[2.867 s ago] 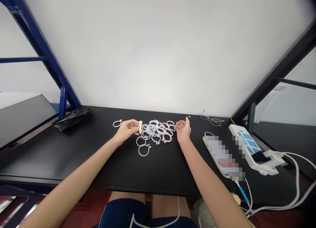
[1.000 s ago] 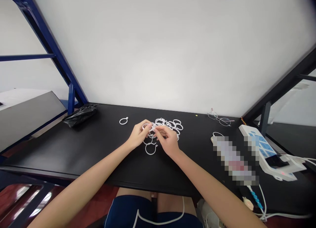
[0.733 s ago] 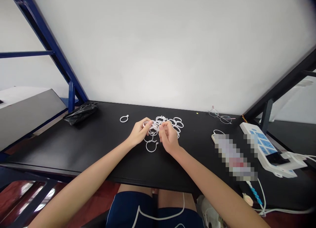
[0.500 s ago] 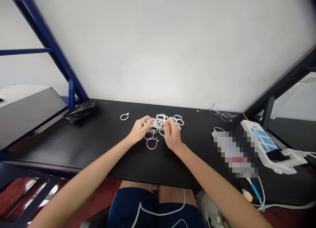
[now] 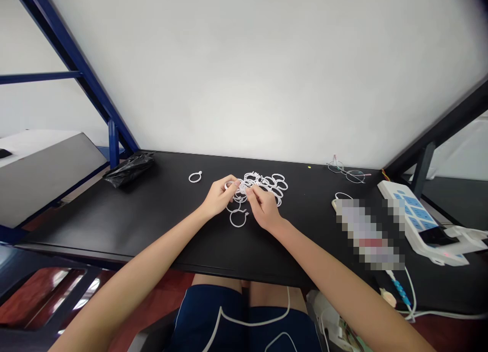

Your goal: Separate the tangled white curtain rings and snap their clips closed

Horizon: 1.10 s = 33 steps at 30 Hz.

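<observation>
White curtain rings (image 5: pixel 280 185), thin and each with a small eyelet, lie in a loose heap at the middle of the black table. My left hand (image 5: pixel 222 195) pinches one white curtain ring (image 5: pixel 227 185) between thumb and fingers. Close beside it, my right hand (image 5: pixel 262 203) is closed, thumb against fingers, near that ring's eyelet; what its fingertips grip is too small to make out. An open curtain ring (image 5: pixel 238 218) lies just below the hands. Apart to the left is a single closed curtain ring (image 5: pixel 195 177).
A crumpled black plastic bag (image 5: pixel 131 169) sits at the table's left end. On the right are eyeglasses (image 5: pixel 354 176), a pixelated phone (image 5: pixel 368 235) on a charging cable (image 5: pixel 401 293), and a white power strip (image 5: pixel 414 215). The wall (image 5: pixel 236 77) rises behind the table.
My right hand has moved left, so its fingertips now come close to the ring in my left hand. The whole view has shifted slightly.
</observation>
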### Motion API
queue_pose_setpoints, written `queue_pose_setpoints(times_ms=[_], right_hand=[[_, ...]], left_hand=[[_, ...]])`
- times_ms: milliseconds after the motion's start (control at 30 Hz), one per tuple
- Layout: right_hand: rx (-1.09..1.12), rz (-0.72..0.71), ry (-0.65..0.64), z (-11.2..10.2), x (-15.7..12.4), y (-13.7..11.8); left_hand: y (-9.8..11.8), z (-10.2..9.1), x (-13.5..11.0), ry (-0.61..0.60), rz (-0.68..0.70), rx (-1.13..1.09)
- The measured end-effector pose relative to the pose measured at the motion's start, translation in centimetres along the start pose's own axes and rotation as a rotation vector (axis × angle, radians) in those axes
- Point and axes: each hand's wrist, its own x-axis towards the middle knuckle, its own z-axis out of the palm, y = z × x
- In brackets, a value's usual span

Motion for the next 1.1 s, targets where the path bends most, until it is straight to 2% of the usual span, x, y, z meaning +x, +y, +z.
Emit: queue_pose_setpoints(times_ms=[233,467,700,1100], right_hand=[[0.025,0.018,-0.048,-0.2,-0.1,-0.5],[0.088,0.092,-0.014,0.3,-0.1,0.4],[0.078,0.106,0.005,-0.1,-0.1,0.6],[0.048,0.009,0.068,-0.6,-0.5,-0.8]], left_hand=[[0.4,0.2,-0.4,-0.018,-0.019,-0.041],[-0.3,0.4,-0.1,-0.008,-0.072,-0.081],[0.3,0.8,-0.5,-0.039,-0.060,-0.135],[0.8,0.8,-1.1,-0.173,0.014,-0.277]])
